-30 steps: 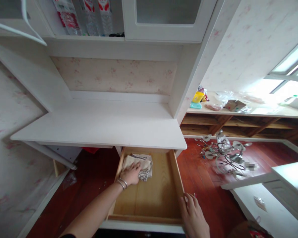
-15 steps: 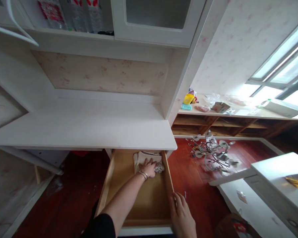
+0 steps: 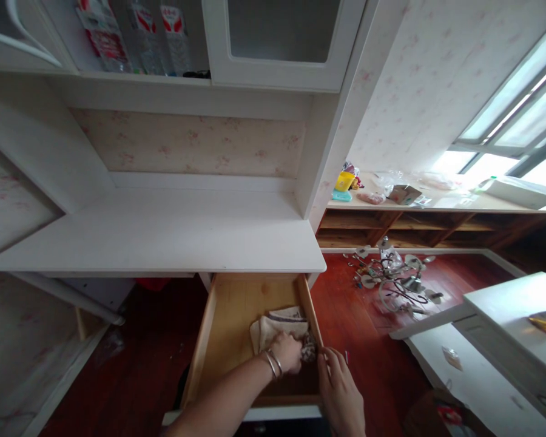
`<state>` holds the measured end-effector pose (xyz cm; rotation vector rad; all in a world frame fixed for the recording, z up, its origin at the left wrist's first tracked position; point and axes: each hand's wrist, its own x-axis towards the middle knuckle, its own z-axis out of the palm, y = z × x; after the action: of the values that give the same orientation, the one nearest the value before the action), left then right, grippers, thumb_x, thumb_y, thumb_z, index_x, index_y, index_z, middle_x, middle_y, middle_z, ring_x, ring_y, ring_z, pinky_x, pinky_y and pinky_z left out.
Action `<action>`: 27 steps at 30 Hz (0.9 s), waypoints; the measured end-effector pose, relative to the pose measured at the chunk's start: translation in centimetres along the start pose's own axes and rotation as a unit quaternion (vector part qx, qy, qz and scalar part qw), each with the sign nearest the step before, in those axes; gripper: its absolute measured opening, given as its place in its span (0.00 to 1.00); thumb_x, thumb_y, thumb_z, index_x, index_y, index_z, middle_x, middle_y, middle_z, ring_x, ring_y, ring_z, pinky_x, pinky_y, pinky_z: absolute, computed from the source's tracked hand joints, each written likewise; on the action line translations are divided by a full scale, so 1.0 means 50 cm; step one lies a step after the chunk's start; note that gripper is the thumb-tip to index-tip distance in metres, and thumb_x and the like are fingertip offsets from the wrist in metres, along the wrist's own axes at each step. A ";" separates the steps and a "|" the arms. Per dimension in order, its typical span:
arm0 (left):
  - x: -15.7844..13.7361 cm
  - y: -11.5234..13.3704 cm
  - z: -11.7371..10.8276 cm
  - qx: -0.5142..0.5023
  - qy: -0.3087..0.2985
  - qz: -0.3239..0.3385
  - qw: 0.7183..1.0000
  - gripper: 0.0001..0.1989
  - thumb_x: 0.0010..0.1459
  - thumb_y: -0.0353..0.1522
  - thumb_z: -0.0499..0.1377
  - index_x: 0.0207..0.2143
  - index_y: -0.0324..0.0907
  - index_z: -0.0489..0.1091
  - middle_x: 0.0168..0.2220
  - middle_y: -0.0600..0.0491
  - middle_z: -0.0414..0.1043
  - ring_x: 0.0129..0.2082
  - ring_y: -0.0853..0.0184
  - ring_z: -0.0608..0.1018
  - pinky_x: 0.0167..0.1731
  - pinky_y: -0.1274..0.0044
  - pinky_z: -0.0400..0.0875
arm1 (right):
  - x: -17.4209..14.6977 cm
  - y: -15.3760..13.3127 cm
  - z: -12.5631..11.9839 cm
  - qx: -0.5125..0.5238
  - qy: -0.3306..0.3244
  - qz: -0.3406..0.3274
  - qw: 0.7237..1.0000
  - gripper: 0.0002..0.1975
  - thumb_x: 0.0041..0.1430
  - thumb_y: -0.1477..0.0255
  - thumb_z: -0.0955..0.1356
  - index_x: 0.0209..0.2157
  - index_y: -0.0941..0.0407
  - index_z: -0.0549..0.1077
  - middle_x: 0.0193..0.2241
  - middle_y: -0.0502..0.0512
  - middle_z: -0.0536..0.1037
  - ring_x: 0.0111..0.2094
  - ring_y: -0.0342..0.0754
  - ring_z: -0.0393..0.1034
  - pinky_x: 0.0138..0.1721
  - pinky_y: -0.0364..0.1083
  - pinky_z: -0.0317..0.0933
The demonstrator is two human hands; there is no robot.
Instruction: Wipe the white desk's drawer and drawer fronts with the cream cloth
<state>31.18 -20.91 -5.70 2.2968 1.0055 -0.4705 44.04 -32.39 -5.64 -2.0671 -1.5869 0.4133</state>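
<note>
A wooden drawer (image 3: 230, 340) is pulled out from under the white desk (image 3: 200, 233). Inside it, toward the right, lies a folded beige cloth (image 3: 270, 328) with dark stripes along one edge. My left hand (image 3: 286, 353), with two bangles at the wrist, presses down on this cloth with its fingers curled into it. A bunched patterned piece of fabric (image 3: 308, 349) sits just right of that hand, against the drawer's side. My right hand (image 3: 339, 385) is closed over the top edge of the drawer's right side, near the front.
Plastic bottles (image 3: 177, 39) stand in the cabinet above the desk. On the red floor to the right lies a chandelier (image 3: 398, 276). A white cabinet piece (image 3: 505, 309) is at the lower right, and a low shelf unit (image 3: 423, 227) under the window bears boxes and plastic bags.
My left hand has pulled back toward the drawer's front, the cloth and patterned fabric sliding with it. Its spread fingers have curled. My right hand still holds the drawer's side.
</note>
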 end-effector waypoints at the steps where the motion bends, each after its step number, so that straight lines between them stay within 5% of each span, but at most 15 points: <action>1: -0.009 0.009 0.005 0.018 -0.011 0.005 1.000 0.20 0.45 0.35 0.57 0.42 0.37 0.74 0.39 0.36 0.75 0.43 0.46 0.76 0.38 0.58 0.72 | -0.001 -0.002 -0.001 -0.001 0.000 -0.002 1.000 0.19 0.65 0.60 0.54 0.47 0.51 0.67 0.50 0.56 0.72 0.51 0.51 0.67 0.48 0.49 0.64; 13: -0.054 -0.006 -0.008 0.061 -0.137 0.057 0.987 0.24 0.42 0.34 0.56 0.45 0.44 0.73 0.39 0.43 0.77 0.39 0.51 0.78 0.31 0.65 0.73 | -0.007 -0.027 -0.015 -0.017 0.002 0.033 0.999 0.20 0.64 0.60 0.54 0.48 0.52 0.67 0.50 0.56 0.72 0.46 0.50 0.71 0.37 0.46 0.66; 18: -0.082 -0.004 -0.008 0.041 -0.113 0.054 0.991 0.26 0.44 0.33 0.56 0.49 0.44 0.71 0.42 0.41 0.76 0.41 0.49 0.77 0.33 0.64 0.73 | -0.007 -0.024 -0.013 -0.013 0.012 0.030 0.999 0.20 0.63 0.59 0.54 0.48 0.52 0.67 0.49 0.57 0.72 0.43 0.50 0.73 0.34 0.45 0.66; 24: -0.153 -0.083 -0.002 0.016 -0.046 0.023 0.999 0.24 0.47 0.29 0.55 0.49 0.48 0.70 0.43 0.43 0.75 0.43 0.48 0.77 0.37 0.60 0.73 | -0.005 -0.024 -0.015 0.001 0.012 0.030 0.999 0.20 0.61 0.59 0.55 0.47 0.51 0.68 0.47 0.57 0.73 0.39 0.49 0.74 0.28 0.43 0.65; 27: -0.195 -0.140 0.019 0.003 -0.067 0.010 0.998 0.28 0.47 0.29 0.55 0.53 0.51 0.67 0.50 0.44 0.72 0.45 0.48 0.75 0.40 0.58 0.71 | -0.006 -0.022 -0.015 0.004 -0.001 0.051 0.999 0.21 0.62 0.58 0.54 0.48 0.50 0.67 0.48 0.56 0.73 0.39 0.49 0.74 0.28 0.44 0.65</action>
<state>19.47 -23.00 -3.91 2.2453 0.9167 -0.6113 43.48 -32.61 -4.42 -2.1483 -1.4819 0.4583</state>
